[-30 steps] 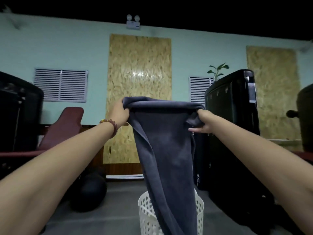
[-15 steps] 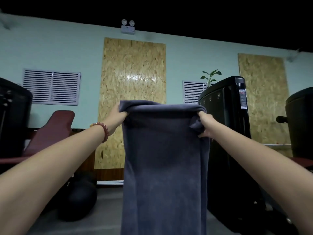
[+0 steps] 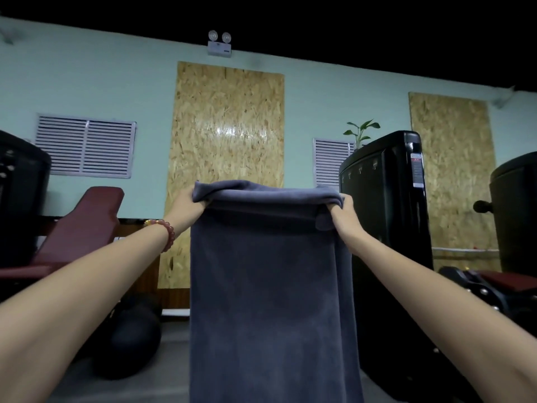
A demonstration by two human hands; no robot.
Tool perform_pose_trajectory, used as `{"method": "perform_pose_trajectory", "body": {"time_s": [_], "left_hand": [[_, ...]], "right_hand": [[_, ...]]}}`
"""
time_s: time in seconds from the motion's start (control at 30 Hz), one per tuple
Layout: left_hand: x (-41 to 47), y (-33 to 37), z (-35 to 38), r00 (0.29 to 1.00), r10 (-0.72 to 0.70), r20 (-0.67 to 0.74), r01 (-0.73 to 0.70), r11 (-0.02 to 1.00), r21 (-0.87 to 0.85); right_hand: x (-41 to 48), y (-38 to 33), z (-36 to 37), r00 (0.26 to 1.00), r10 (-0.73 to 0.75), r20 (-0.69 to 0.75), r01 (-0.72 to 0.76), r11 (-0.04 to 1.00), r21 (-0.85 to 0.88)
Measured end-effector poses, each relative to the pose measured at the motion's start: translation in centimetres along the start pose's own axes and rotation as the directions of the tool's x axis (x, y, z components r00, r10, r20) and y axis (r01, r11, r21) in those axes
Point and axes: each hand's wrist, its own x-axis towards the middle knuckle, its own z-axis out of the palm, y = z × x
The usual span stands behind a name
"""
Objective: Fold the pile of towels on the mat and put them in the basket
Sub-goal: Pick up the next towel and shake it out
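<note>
Right now the grey towel hangs upright in the air in front of the person, filling the middle of the view and running out of frame at 6 o'clock. Its top edge is rolled over a little and stretched level between the hands. The left hand, with a bead bracelet on its wrist, grips the corner at the towel's 11 o'clock; its fingers are curled round the cloth and mostly hidden behind it. The right hand holds the 1 o'clock corner the same way, fingers closed on a small bunch of fabric. I judge this to be the spreading-out step that opens a fold, with the cloth held flat and square but not yet doubled. The next move probably calls for bringing the two top corners together, or lowering the towel onto a surface, while keeping the edges matched so the halves line up. No basket or mat shows in this view, so what either holds cannot be told. A black machine stands at 3 o'clock and a maroon bench at 9 o'clock.
</note>
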Motion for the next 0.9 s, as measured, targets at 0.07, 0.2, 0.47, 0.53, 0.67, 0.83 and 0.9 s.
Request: {"method": "perform_pose_trajectory", "body": {"time_s": [0.07,0.2,0.47,0.53,0.67,0.83,0.9], "left_hand": [[-2.4,-0.8,0.4,0.999,-0.013,0.040,0.013,1.000,-0.005],[-9.0,-4.6,1.0,0.980,-0.057,0.190,0.049,0.998,0.050],[-32.0,-13.8,3.7,0.642,-0.379,0.666,0.236,0.925,0.298],[-36.9,-15.7,4.5,0.533,-0.449,0.717,0.288,0.893,0.345],[-44.9,-18.6,5.8,0.453,-0.510,0.731,0.309,0.859,0.408],[-49.9,-19.2,6.3,0.269,-0.596,0.757,0.414,0.781,0.468],[-51.5,-18.5,6.2,0.025,-0.614,0.789,0.379,0.736,0.561]], "right_hand": [[-2.4,0.6,-0.8,0.999,-0.027,0.044,0.030,0.998,-0.061],[-9.1,4.0,-2.8,0.973,0.057,0.225,-0.009,0.978,-0.208],[-29.9,17.2,-5.5,0.554,0.671,0.492,-0.203,0.683,-0.702],[-34.5,19.7,-5.6,0.450,0.743,0.496,-0.241,0.636,-0.733],[-41.7,23.0,-5.4,0.323,0.783,0.532,-0.280,0.616,-0.736],[-47.6,28.2,-6.3,0.106,0.852,0.513,-0.290,0.520,-0.803],[-49.5,27.0,-6.3,-0.148,0.876,0.458,-0.375,0.379,-0.846]]}}
